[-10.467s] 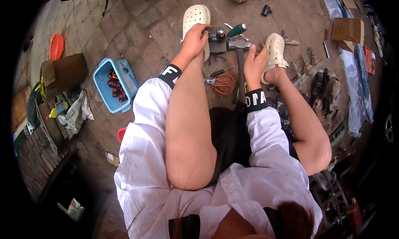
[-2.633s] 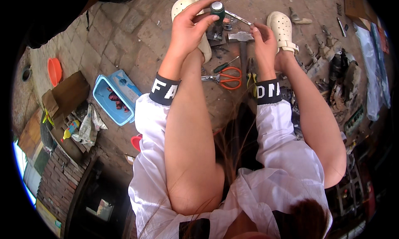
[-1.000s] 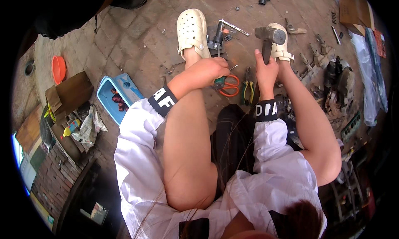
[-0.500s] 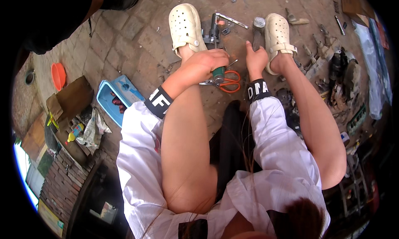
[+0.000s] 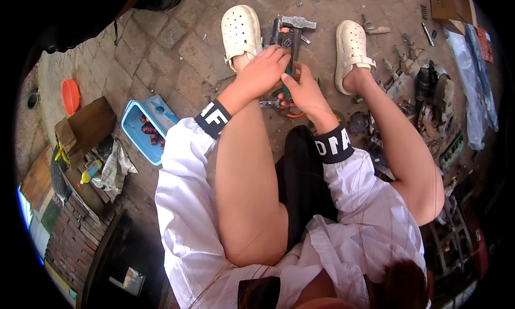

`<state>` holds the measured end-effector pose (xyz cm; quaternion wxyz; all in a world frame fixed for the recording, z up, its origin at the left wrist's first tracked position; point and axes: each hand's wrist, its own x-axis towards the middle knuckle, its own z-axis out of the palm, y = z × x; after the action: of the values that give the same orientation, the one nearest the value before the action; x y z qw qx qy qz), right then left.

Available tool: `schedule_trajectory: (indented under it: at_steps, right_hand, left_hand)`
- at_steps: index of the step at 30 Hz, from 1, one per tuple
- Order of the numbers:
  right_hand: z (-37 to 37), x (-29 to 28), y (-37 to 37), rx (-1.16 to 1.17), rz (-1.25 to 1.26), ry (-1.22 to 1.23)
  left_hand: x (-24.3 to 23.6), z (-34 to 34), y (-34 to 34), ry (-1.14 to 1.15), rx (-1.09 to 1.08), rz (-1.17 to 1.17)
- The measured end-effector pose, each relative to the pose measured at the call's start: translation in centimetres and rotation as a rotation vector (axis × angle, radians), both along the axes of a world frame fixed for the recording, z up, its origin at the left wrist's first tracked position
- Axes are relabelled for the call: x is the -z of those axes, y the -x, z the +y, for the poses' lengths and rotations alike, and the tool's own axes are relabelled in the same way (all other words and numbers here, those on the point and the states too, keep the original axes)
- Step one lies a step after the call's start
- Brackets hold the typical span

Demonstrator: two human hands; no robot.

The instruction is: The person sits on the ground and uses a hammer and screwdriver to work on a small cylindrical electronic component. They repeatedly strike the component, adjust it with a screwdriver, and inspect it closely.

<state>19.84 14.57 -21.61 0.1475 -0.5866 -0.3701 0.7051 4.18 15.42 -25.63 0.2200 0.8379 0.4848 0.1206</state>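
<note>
- Now, left hand (image 5: 258,75) curls beside the hammer (image 5: 298,23), grip hidden.
- Right hand (image 5: 307,94) curls below the hammer's head, hold unclear.
- Likely head-heavy, stiff: grasp low.

The paved floor (image 5: 182,62) carries a blue tub (image 5: 134,129) and, farther off, an orange bowl (image 5: 70,97) left of the left hand (image 5: 262,74), orange-handled scissors (image 5: 293,115) partly hidden by the right hand (image 5: 307,91), and dark metal parts (image 5: 427,86) well to that hand's right.

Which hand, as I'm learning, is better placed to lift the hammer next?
Probably the right hand: it is at the lower end of the visible handle of the hammer, while the left hand lies to the left, its back uppermost.
</note>
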Motion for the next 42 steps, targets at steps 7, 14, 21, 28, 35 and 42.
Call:
schedule_trajectory:
  at_steps: [7, 14, 21, 28, 35, 42]
  right_hand:
    - [10.5, -0.9, 0.7, -0.981, -0.534, -0.317]
    - [14.5, -2.2, 2.8, -0.577, -0.293, 0.378]
    - [13.7, -2.5, 3.2, -0.547, -0.277, 0.407]
    - [14.8, -1.6, 5.0, -0.467, -0.370, 0.559]
    - [16.0, -0.1, 5.4, -0.464, -0.408, 0.636]
    - [16.8, 2.7, 6.0, -0.452, -0.413, 0.719]
  left_hand:
    - [0.6, 0.2, 1.4, -0.009, -0.474, -0.068]
    - [1.7, 0.3, 1.9, -0.120, -0.579, -0.218]
    - [2.3, -0.1, 2.0, -0.105, -0.611, -0.238]
    - [2.6, -0.1, 2.1, -0.140, -0.606, -0.238]
    - [2.9, 0.0, 1.9, -0.141, -0.584, -0.222]
    - [3.3, -0.8, 2.5, -0.096, -0.378, -0.043]
